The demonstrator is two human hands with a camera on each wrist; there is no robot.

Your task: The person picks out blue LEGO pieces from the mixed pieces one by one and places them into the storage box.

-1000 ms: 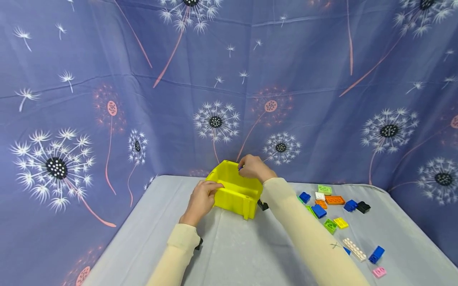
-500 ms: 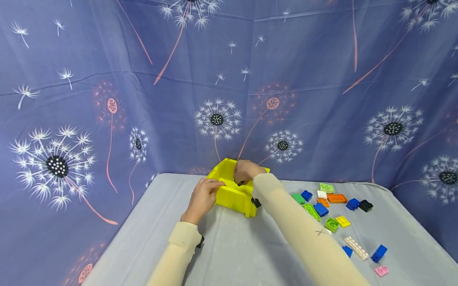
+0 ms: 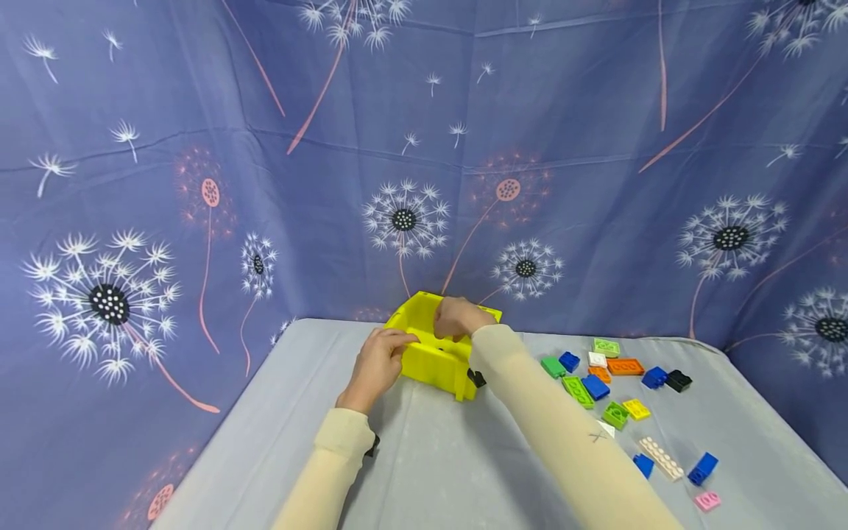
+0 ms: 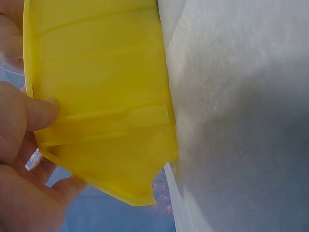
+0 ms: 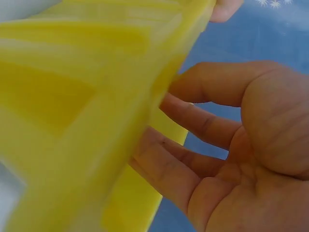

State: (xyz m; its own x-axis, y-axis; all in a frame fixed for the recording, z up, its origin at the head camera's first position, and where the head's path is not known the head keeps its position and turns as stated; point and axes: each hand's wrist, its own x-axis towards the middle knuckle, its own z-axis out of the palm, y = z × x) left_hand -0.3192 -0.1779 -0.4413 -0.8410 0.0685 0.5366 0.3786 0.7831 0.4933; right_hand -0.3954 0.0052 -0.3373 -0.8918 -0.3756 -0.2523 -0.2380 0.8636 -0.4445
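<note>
Left hand (image 3: 375, 366) is pinching the yellow bin (image 3: 433, 369) at near left, ideally bracing it; right hand (image 3: 457, 317) is reaching in, can't tell its grip.

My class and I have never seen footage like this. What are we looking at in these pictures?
There is no machine here, just a person's two bare hands. The wide picture comes from a camera worn on the head, looking forward and down. The other two come from cameras on the wrists, each close to its own hand's work.

On the pale table sits a yellow bin. To its right lie scattered toy bricks, among them a pink brick and a long white brick. Behind hangs a dandelion-patterned cloth.

The left hand grips the bin's rim. The right hand reaches inside; its fingertips are hidden, so I cannot tell whether it holds anything.
</note>
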